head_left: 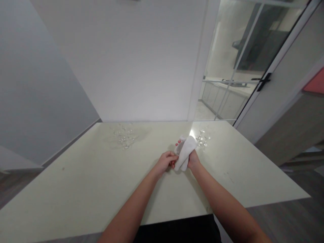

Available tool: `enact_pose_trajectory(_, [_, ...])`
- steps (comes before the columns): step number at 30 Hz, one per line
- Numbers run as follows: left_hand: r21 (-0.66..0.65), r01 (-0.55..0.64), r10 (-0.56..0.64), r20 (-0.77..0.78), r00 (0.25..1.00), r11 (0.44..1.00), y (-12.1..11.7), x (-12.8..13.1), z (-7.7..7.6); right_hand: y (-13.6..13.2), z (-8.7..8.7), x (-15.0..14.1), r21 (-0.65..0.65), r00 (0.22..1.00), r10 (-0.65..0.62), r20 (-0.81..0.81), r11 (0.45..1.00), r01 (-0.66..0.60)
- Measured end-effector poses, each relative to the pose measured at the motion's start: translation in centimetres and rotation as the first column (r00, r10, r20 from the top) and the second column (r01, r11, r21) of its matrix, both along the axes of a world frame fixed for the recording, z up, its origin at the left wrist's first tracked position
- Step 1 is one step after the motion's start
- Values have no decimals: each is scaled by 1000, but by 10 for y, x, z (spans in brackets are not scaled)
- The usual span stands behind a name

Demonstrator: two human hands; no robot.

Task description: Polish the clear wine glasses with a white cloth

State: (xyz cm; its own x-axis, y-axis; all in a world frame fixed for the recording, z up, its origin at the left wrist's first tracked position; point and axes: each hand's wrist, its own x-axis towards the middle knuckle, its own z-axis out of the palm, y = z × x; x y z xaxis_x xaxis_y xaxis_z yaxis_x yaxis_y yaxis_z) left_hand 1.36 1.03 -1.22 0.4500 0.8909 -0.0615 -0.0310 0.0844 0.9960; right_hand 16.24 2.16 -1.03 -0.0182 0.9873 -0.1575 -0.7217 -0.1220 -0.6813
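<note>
My right hand [193,160] is closed around a folded white cloth [187,150], its fingertips showing past the cloth's far left side. The cloth wraps a clear glass [179,148], of which only a small part shows at the left. My left hand [165,162] is closed, thumb and fingers pinched at the near left of the glass; the exact part gripped is hidden. Both hands are just above the pale table [106,189], right of its middle. Beyond my right hand stands a group of clear glasses [203,137].
Another cluster of clear glasses [124,136] stands on the far left of the table. A white wall [141,67] borders the far edge. To the right are a glazed door with a black handle [264,81] and a kitchen behind it.
</note>
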Motion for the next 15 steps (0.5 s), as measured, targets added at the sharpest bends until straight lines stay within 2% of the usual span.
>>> enact_pose_trajectory(2, [-187,121,-102,105,989,975,0,-1,3,-3,2,2,57,998,55,12,997,-56])
enact_pose_trajectory(4, [-193,133,-110,128,986,972,1,-3,4,-4,3,0,84,995,87,41,992,-90])
enact_pose_trajectory(6, [-67,40,-36,57,998,997,1,-3,3,-4,1,-4,52,993,76,86,995,-80])
enact_pose_trajectory(8, [160,-83,94,-63,994,984,2,-3,0,-3,-4,-9,38,985,-41,166,999,35])
enact_pose_trajectory(11, [504,-174,316,-209,926,846,2,-3,-5,1,-12,-14,81,930,-277,241,961,265])
enact_pose_trajectory(12, [564,-175,358,-232,904,807,2,-3,-6,2,-15,-14,83,919,-314,236,949,303])
enact_pose_trajectory(13, [583,-173,371,-238,898,793,2,-2,-7,3,-16,-14,75,917,-329,225,944,321])
enact_pose_trajectory(14, [561,-174,350,-224,909,810,2,-2,-7,3,-17,-13,64,919,-329,215,944,323])
enact_pose_trajectory(15, [492,-168,295,-194,935,854,2,-2,-6,2,-18,-13,66,924,-318,213,948,312])
